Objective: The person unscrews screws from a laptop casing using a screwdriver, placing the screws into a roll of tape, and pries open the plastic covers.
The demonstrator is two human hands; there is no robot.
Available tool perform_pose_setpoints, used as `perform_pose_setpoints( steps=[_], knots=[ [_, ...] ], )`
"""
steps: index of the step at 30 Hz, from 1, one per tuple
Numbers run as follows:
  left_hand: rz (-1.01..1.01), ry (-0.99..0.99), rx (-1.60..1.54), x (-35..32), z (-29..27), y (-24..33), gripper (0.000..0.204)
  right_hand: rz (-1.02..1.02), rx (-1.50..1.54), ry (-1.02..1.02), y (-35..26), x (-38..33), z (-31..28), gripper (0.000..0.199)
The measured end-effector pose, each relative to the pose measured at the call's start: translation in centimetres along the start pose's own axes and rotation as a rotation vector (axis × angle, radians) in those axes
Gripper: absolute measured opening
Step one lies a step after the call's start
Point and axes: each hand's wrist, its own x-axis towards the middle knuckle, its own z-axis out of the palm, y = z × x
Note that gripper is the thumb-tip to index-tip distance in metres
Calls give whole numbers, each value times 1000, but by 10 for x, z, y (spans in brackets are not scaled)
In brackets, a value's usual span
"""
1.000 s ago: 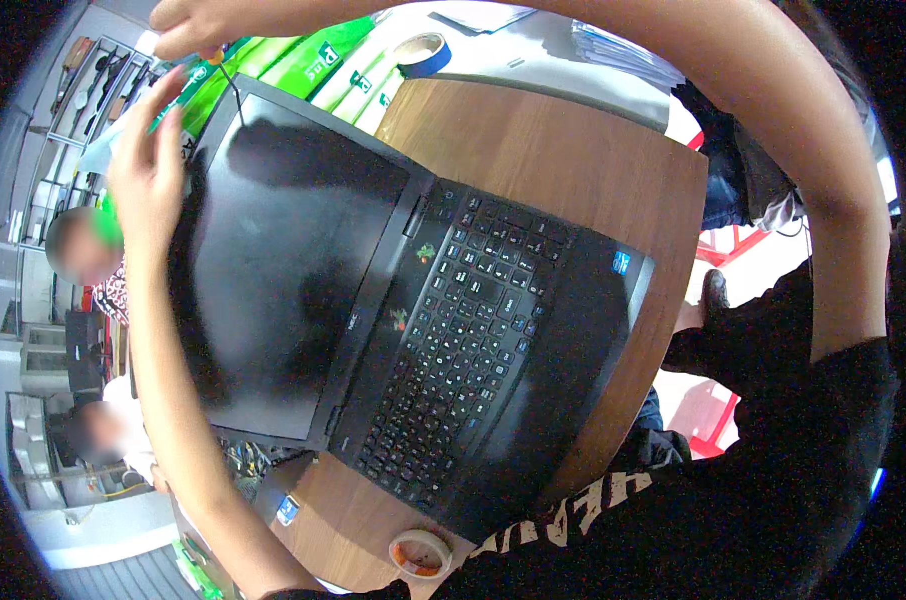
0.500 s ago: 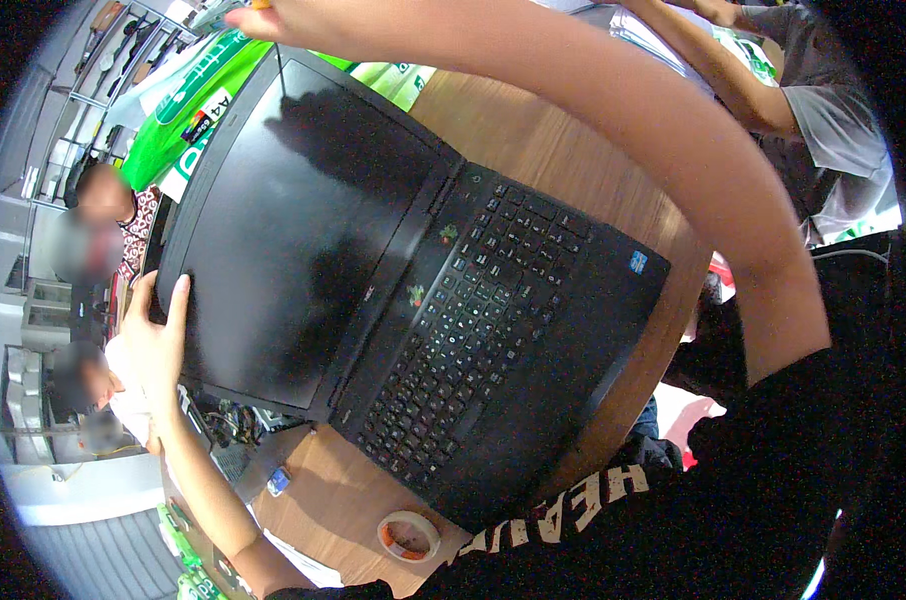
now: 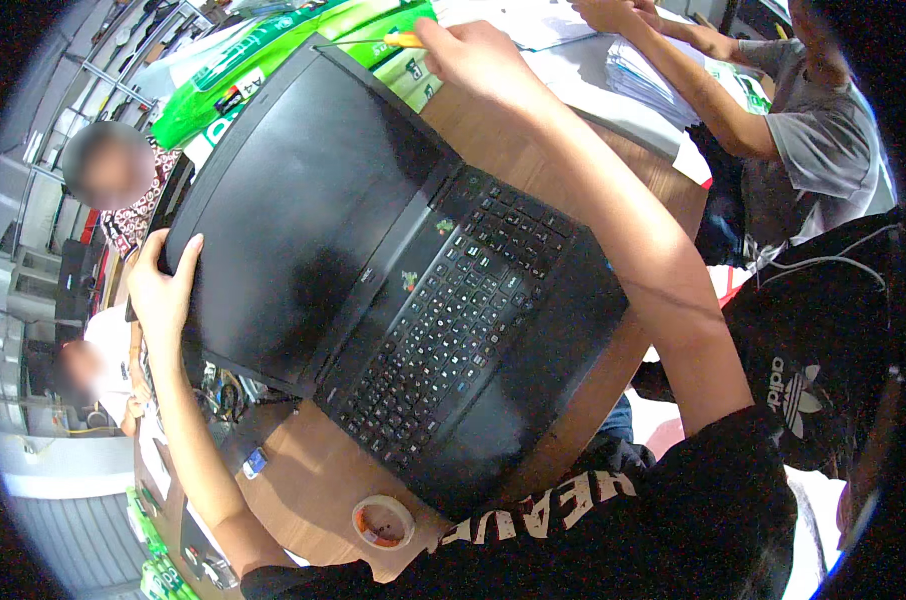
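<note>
A black laptop lies open on the wooden table, its dark screen leaning back to the left. My left hand grips the screen's outer left edge, thumb on the front and fingers behind. Past the screen's far end, my right hand is closed around the yellow handle of a thin screwdriver. Its slender shaft points left toward the far corner of the screen frame; whether the tip touches the frame I cannot tell.
Green and white paper packs lie beyond the screen. A tape roll and a small blue-and-white item rest near the front. Paper stacks sit far right beside a person in grey. Two more people are at the left.
My right hand has moved right with the screwdriver, whose shaft has swung from upright to nearly level. My left hand keeps hold of the screen edge. The view has shifted slightly.
</note>
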Motion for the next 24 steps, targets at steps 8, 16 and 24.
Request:
perform_pose_setpoints(
  steps=[8, 16, 24],
  knots=[
    [-35, 51, 154, -5, -11, 15, 48, -95, 455, 112, 13, -93, -58, 45],
    [44, 201, 325, -58, -62, 100, 39, 347, 883, 320, 52, -261, -85, 42],
    [395, -95, 102, -226, -80, 223, 32, 447, 808, 537, 104, -353, -88, 38]
  ],
)
